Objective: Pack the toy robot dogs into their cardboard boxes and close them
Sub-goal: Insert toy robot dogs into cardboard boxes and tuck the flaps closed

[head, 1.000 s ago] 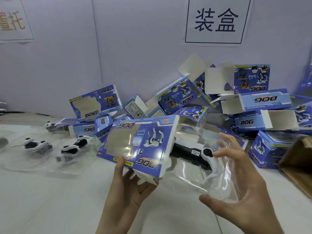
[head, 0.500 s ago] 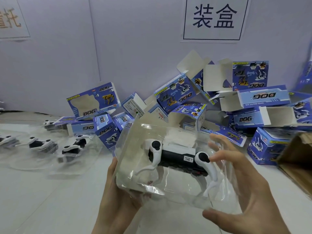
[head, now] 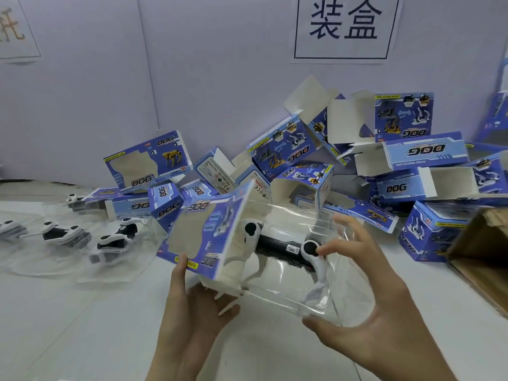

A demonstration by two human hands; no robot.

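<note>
**A:** Where the toy robot dog (head: 277, 244) lies, what encloses it?

**B:** A clear tray (head: 288, 295). The black-and-white dog lies lengthwise in it. One end sits inside the open end of a blue cardboard box (head: 209, 237). The other end, with one white leg, is outside the box.

**A:** How is the box carried?

**B:** The left hand (head: 192, 312) grips it from below, above the white worktop (head: 68, 325). The thumb lies on the printed window face near its lower edge, and the fingers curl under the open end. The box is tilted.

**A:** And the tray?

**B:** The right hand (head: 371, 312) holds its free end, fingers spread and bent round the plastic. The thumb is under the near edge, and the fingertips are by the dog's round leg joint.

**A:** What surrounds this group?

**B:** To the left, more dogs in trays (head: 115, 237) lie on the worktop. Behind, against the wall, is a loose pile of blue boxes (head: 424, 151), many with flaps open. At the right edge is a brown carton (head: 483, 257), only partly in view. Above hangs a wall sign (head: 343, 23) bearing two large characters.
</note>
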